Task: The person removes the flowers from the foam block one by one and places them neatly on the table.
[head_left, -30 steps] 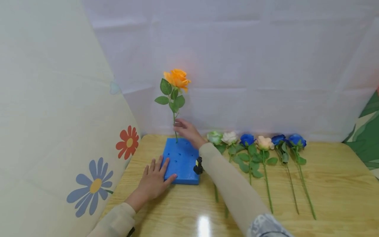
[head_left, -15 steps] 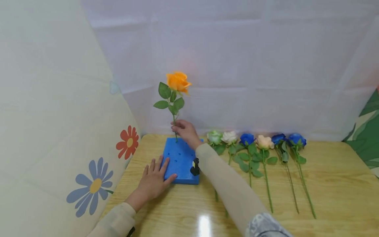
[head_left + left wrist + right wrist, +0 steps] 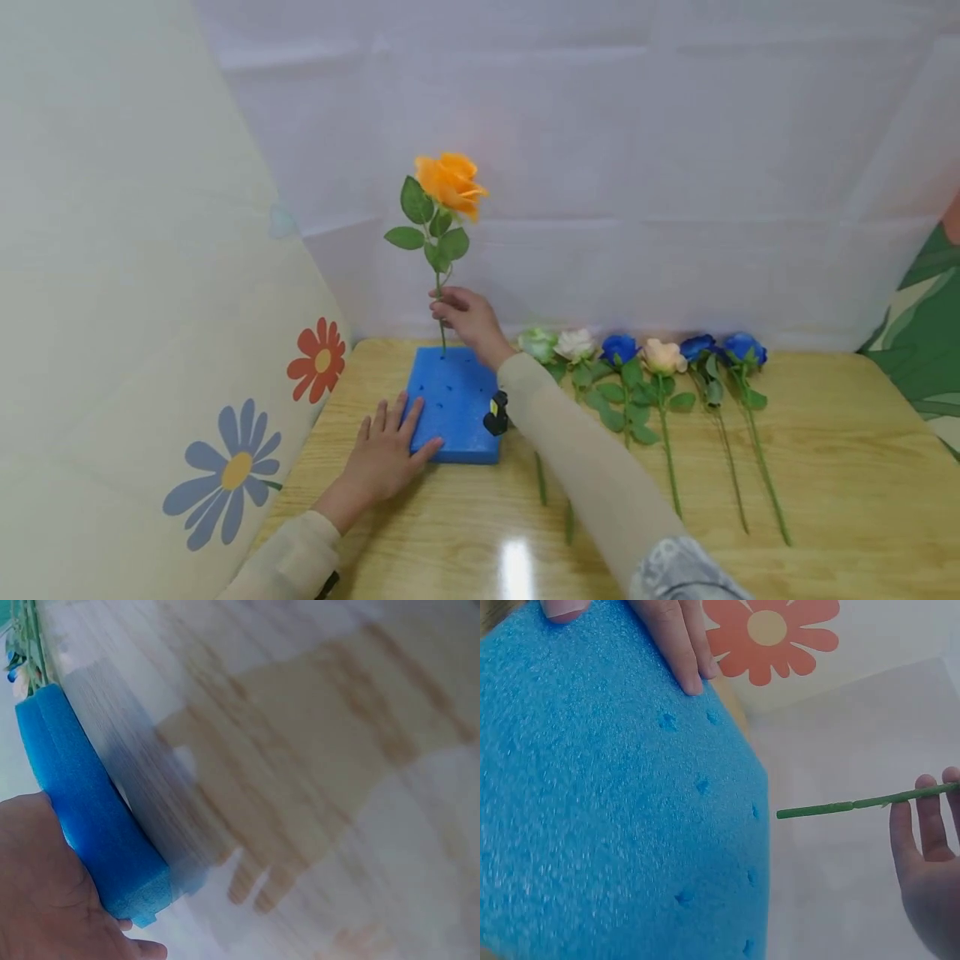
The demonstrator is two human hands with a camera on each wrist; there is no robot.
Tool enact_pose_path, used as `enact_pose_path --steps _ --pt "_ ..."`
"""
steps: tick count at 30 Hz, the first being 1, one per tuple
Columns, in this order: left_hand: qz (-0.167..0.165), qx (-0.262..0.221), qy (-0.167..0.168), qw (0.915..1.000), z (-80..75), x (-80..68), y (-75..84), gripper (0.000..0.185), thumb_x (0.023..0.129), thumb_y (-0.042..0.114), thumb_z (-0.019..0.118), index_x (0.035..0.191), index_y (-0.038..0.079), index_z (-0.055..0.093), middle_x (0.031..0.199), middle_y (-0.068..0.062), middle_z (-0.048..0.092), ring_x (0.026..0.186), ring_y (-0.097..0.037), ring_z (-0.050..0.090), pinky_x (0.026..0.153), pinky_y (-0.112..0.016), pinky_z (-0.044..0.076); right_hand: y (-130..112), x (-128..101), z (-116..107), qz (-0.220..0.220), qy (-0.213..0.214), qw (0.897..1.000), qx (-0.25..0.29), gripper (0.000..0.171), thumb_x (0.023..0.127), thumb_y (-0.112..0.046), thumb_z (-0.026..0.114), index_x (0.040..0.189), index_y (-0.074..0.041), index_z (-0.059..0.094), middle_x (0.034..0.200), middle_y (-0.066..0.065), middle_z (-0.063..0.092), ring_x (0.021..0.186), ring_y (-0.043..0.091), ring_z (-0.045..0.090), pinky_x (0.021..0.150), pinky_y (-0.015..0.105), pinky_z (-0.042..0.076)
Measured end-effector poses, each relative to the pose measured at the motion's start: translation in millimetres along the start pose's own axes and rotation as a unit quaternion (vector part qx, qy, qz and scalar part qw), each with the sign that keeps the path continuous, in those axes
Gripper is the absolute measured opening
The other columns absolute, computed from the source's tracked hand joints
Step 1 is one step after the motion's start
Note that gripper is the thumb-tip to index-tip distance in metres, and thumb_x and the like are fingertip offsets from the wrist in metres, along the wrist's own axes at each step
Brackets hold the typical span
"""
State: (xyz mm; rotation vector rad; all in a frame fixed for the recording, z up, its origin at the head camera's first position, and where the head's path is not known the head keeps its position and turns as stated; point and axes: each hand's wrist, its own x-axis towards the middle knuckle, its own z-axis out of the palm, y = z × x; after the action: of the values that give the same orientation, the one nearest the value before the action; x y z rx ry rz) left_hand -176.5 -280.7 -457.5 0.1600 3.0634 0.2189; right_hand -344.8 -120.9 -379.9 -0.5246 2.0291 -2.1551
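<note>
An orange rose (image 3: 450, 182) stands upright over the far left corner of a blue foam block (image 3: 453, 408) with several small holes. My right hand (image 3: 452, 307) pinches its green stem (image 3: 439, 321) low down. In the right wrist view the stem's (image 3: 855, 802) cut end hangs free, just off the block (image 3: 615, 825), beside my right hand's fingers (image 3: 922, 847). My left hand (image 3: 386, 454) lies flat with straight fingers on the block's near left corner. The left wrist view shows that hand (image 3: 45, 892) against the block's edge (image 3: 90, 825).
Several roses lie in a row on the wooden table (image 3: 825, 467) right of the block: a pale green one (image 3: 538, 343), white (image 3: 576, 343), blue (image 3: 621, 348), peach (image 3: 663, 355) and two more blue (image 3: 731, 346). A flower-printed panel (image 3: 150, 333) walls the left, a white sheet (image 3: 637, 167) the back.
My right hand has tightened on the stem and raised the orange rose a little, so the stem's end is off the block. The left hand stays put.
</note>
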Motion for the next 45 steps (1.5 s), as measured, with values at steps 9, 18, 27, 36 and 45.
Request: enact_pose_path --steps 9,18,27,36,45 --pt "0.007 -0.005 0.003 1.0000 -1.6 0.6 1.5 0.089 0.099 0.070 0.037 0.161 0.008 0.024 0.167 -0.024 0.015 0.149 -0.056 0.011 0.115 -0.073 0.014 -3 -11 -27 -0.012 -0.013 0.999 -0.027 0.032 0.100 -0.019 0.067 0.131 -0.011 0.068 0.118 0.012 0.072 0.100 0.019 0.070 0.088 0.033 0.059" --pt "0.012 -0.016 0.000 0.9998 0.6 2.9 -1.8 0.093 0.097 0.074 0.034 0.161 0.007 0.023 0.166 -0.026 0.014 0.148 -0.058 0.011 0.114 -0.075 0.013 -14 -27 -56 -0.013 -0.025 0.999 -0.037 0.035 0.102 -0.020 0.064 0.135 -0.009 0.063 0.123 0.019 0.068 0.102 0.023 0.070 0.089 0.036 0.059" --pt "0.011 -0.018 0.004 0.9998 6.5 5.8 -5.0 0.095 0.097 0.076 0.031 0.162 0.007 0.021 0.167 -0.025 0.012 0.149 -0.057 0.009 0.115 -0.074 0.010 -29 -49 -83 -0.020 -0.034 0.997 -0.071 0.039 0.101 -0.021 0.065 0.137 -0.008 0.061 0.119 0.015 0.069 0.101 0.023 0.069 0.087 0.035 0.059" --pt "0.012 -0.021 -0.001 0.9997 5.0 4.0 -1.8 0.093 0.098 0.073 0.034 0.161 0.006 0.022 0.167 -0.026 0.013 0.149 -0.057 0.009 0.115 -0.074 0.010 -41 -72 -120 -0.013 -0.026 0.997 -0.078 0.037 0.101 -0.022 0.066 0.136 -0.011 0.063 0.121 0.020 0.068 0.101 0.024 0.069 0.091 0.043 0.058" --pt "0.014 -0.013 0.011 0.9998 8.6 6.3 -4.6 0.092 0.099 0.072 0.033 0.162 0.006 0.021 0.166 -0.026 0.013 0.149 -0.058 0.009 0.114 -0.075 0.011 -38 -98 -153 -0.005 -0.015 0.996 -0.090 0.040 0.100 -0.023 0.067 0.138 -0.011 0.062 0.113 0.012 0.069 0.108 0.038 0.066 0.095 0.054 0.054"
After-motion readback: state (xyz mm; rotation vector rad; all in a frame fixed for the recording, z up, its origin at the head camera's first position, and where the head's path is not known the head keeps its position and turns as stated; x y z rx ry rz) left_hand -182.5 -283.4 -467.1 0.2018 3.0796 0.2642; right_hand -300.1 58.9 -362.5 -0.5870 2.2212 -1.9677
